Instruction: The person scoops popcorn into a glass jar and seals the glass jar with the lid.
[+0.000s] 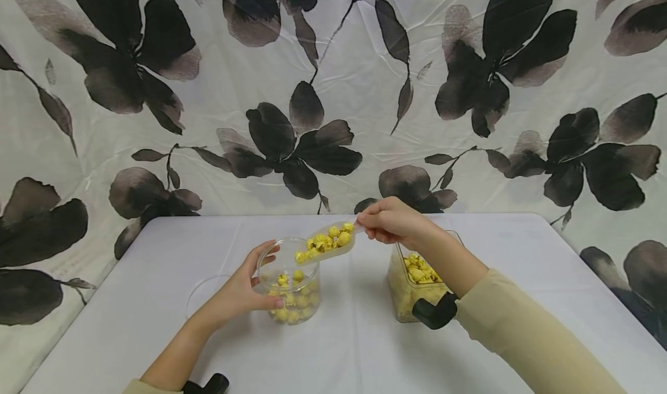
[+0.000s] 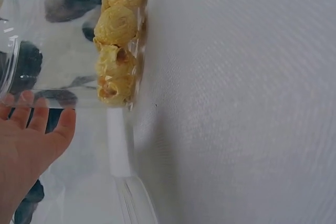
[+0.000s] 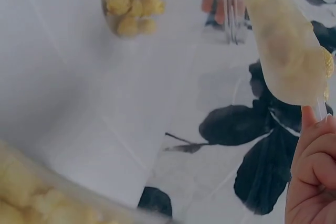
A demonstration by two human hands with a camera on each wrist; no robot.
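Note:
My left hand (image 1: 245,290) grips the side of a clear round jar (image 1: 292,281) that stands on the white table and has yellow popcorn at its bottom. In the left wrist view the hand (image 2: 29,135) lies against the jar (image 2: 68,40), with popcorn (image 2: 116,45) behind the wall. My right hand (image 1: 388,220) pinches the handle of a clear plastic scoop (image 1: 328,243) heaped with popcorn, tilted over the jar's mouth. The right wrist view shows the scoop (image 3: 286,51) from below, with my fingers (image 3: 315,177) on its handle. A square clear container (image 1: 417,284) of popcorn stands under my right forearm.
A clear round lid (image 1: 205,293) lies flat on the white table (image 1: 365,348) left of the jar. A flower-patterned cloth (image 1: 333,93) hangs behind the table. The table edges run on the left and right.

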